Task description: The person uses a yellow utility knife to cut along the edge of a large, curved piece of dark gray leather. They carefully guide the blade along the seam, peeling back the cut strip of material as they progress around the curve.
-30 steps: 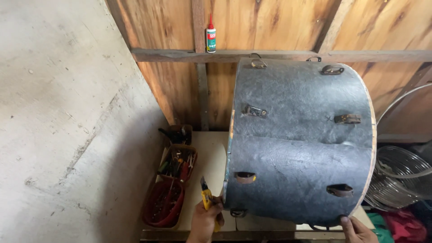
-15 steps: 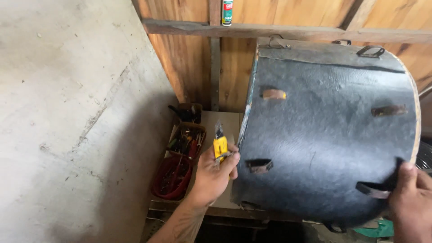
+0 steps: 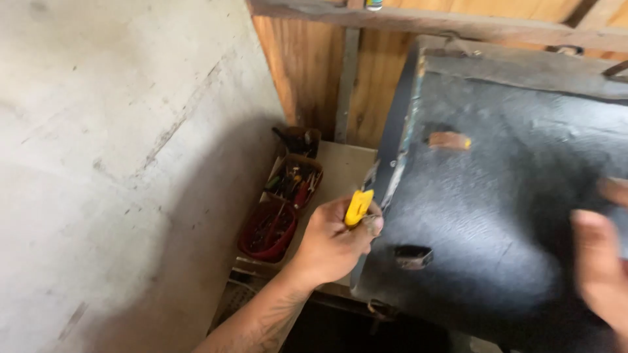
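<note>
Since half a second ago the view has closed in and swung left: the big dark drum shell [image 3: 497,196] now fills the right half of the frame, and the left hand [image 3: 330,245] has come up against its near-left rim. That hand's fingers are curled tight around a yellow-handled tool [image 3: 358,207], the tip of which points at the rim edge; the blade or bit itself is hidden. The right hand [image 3: 605,261] is blurred at the far right, lying against the shell's dark skin with fingers seemingly spread, but whether it grips anything I cannot tell.

The drum lies on its side on a pale wooden shelf [image 3: 333,170], tilted slightly, its rusty lugs [image 3: 413,256] jutting from the wall. By its look it is bulky, stiff and probably awkward rather than very heavy; the textured covering should give decent friction, while the worn rim and metal lugs look rough on the skin. Its rim edges or lugs seem the firmest places to hold, one hand to each side.

Left of the drum, along the shelf, stand a red round tub [image 3: 267,232] and a brown box [image 3: 294,180], both full of small tools, with another dark container [image 3: 297,140] farther back. A concrete wall [image 3: 111,150] crowds the left side and a plank wall [image 3: 307,72] stands behind, leaving little room to turn the shell.
</note>
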